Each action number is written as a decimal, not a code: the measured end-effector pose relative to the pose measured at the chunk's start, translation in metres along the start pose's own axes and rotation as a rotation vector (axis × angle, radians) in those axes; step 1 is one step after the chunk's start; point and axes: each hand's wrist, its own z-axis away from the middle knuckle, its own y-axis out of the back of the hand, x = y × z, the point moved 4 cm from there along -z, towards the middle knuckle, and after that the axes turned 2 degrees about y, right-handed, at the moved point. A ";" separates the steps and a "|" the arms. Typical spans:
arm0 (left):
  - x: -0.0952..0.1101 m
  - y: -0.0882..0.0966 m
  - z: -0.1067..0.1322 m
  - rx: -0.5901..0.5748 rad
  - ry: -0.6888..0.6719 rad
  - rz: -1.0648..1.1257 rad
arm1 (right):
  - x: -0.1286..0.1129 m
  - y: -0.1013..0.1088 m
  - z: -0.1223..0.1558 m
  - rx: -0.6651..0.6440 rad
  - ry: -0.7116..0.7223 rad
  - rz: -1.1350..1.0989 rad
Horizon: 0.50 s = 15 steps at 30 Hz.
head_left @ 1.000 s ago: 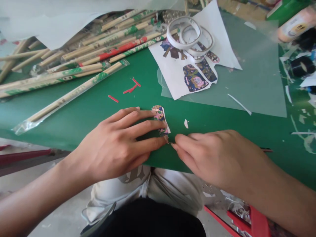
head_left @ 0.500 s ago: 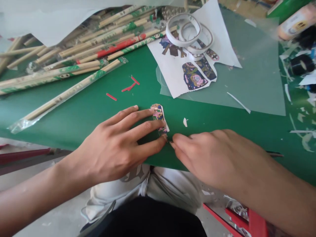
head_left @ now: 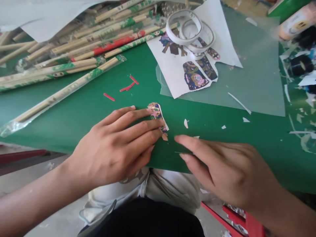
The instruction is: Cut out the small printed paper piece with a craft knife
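Observation:
My left hand (head_left: 118, 138) lies flat on the green table, its fingers stretched out and pressing down a small patterned paper cutout (head_left: 156, 113). A narrow white strip runs along the cutout's right edge, and its brown lower tip shows below the fingers. To the right, my right hand (head_left: 222, 164) is apart from the cutout, index finger extended and thumb below. Between them pokes the thin tip of what looks like a craft knife (head_left: 177, 152); the rest of it is hidden by the hand. Small white paper scraps (head_left: 186, 123) lie nearby.
Two rolls of white tape (head_left: 184, 41) rest on a printed paper sheet (head_left: 168, 79), over a translucent sheet (head_left: 259, 92). Wrapped chopsticks (head_left: 64, 92) are heaped at the left. Several red strips (head_left: 109, 96) lie before them. A bottle (head_left: 297, 21) is at the far right.
My right hand has drawn back to the right and lower, away from the cutout, with its index finger raised. More white scraps now show. My left fingers have shifted slightly, uncovering the cutout's lower tip.

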 end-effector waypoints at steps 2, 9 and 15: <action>0.000 0.000 -0.001 0.010 0.019 -0.004 | -0.004 -0.004 0.004 -0.002 0.006 -0.020; 0.003 0.002 -0.001 0.027 0.023 -0.040 | -0.001 -0.004 0.008 0.144 -0.114 -0.094; 0.025 -0.003 0.007 0.067 0.151 -0.079 | 0.012 -0.003 0.004 0.115 -0.188 -0.057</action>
